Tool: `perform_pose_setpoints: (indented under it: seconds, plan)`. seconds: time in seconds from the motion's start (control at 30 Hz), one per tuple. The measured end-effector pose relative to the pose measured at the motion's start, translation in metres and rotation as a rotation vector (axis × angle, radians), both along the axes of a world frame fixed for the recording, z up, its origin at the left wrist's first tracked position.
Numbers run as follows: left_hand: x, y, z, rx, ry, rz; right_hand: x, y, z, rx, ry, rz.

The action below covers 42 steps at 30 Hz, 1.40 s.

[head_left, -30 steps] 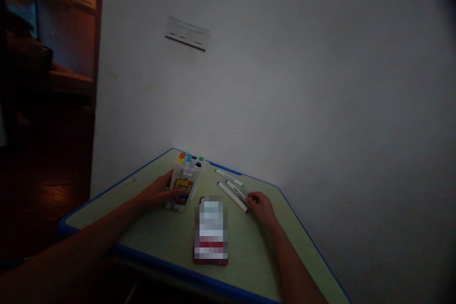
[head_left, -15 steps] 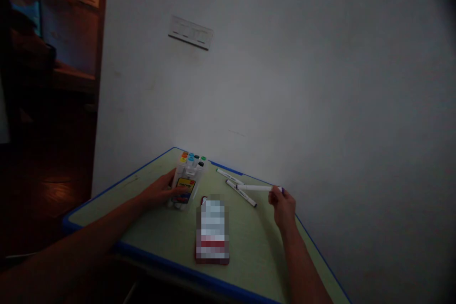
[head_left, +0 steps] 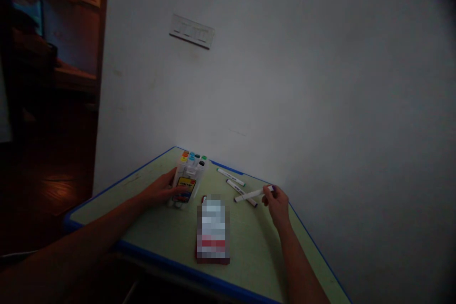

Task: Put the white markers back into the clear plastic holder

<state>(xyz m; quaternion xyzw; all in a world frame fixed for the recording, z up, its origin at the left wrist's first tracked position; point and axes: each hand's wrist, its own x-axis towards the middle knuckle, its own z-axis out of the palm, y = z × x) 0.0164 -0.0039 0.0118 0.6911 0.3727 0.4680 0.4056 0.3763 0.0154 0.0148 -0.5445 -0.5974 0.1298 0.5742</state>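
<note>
My left hand (head_left: 166, 189) is wrapped round a clear plastic marker case (head_left: 192, 173), its thumb over the yellow and blue label. Coloured marker caps show at the top of the upright case. Between the fingers of my right hand (head_left: 276, 202) is a white marker (head_left: 252, 194), gripped near its purple end and pointing left. Its far end is over or beside a dark-capped marker (head_left: 237, 189) on the table. Just behind that lies a green-capped marker (head_left: 231, 176). A pixelated flat object with a dark red edge (head_left: 213, 261) lies in front of the case.
The green table (head_left: 160, 242) has a blue edge and stands against a grey-white wall (head_left: 285, 80). A switch panel (head_left: 191, 31) is fixed on the wall. At the left a dim room with a dark reddish floor shows.
My right hand has moved slightly left, and the marker in it has tilted, its far end now lower and nearer. My left hand and the case are nearly still.
</note>
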Motion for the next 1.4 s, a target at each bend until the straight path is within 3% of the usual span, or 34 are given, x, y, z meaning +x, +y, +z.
perform_pose_setpoints:
  seconds: [0.23,0.33,0.43,0.53,0.67,0.77,0.83,0.9,1.0,1.13,1.23,1.33,1.4]
  plan:
    - [0.0,0.001,0.0,-0.004,0.008,-0.043,-0.006,0.008,-0.023,-0.299,-0.499,-0.057]
    - [0.0,0.001,0.0,-0.019,-0.022,-0.034,-0.013,0.007,-0.03,-0.34,-0.571,-0.096]
    - [0.0,-0.001,0.001,-0.045,-0.066,-0.06,-0.019,0.006,-0.023,-0.31,-0.639,-0.154]
    - [0.001,-0.003,0.002,-0.112,-0.095,-0.126,-0.041,0.002,0.006,-0.154,-0.561,-0.02]
    - [0.003,-0.001,0.005,-0.179,-0.167,-0.179,-0.103,-0.012,0.071,-0.014,-0.489,0.356]
    - [0.003,0.004,0.011,-0.177,-0.138,-0.164,-0.141,-0.009,0.116,0.024,-0.743,0.374]
    - [0.002,0.011,0.016,-0.158,-0.072,-0.159,-0.145,0.005,0.129,-0.064,-0.931,0.29]
    - [0.003,0.02,0.02,-0.141,-0.03,-0.175,-0.133,0.024,0.124,-0.226,-1.09,0.175]
    - [0.007,0.038,0.022,-0.144,-0.04,-0.209,-0.104,0.045,0.091,-0.441,-1.225,0.073]
    - [0.018,0.059,0.026,-0.171,-0.045,-0.224,-0.084,0.049,0.039,-0.529,-1.267,0.051]
    - [0.025,0.069,0.025,-0.163,-0.047,-0.226,-0.086,0.048,0.015,-0.519,-1.25,0.048]
    - [0.029,0.073,0.02,-0.131,-0.067,-0.224,-0.084,0.051,0.02,-0.477,-1.231,0.039]
    - [0.03,0.073,0.014,-0.104,-0.082,-0.213,-0.079,0.051,0.045,-0.382,-1.124,0.038]
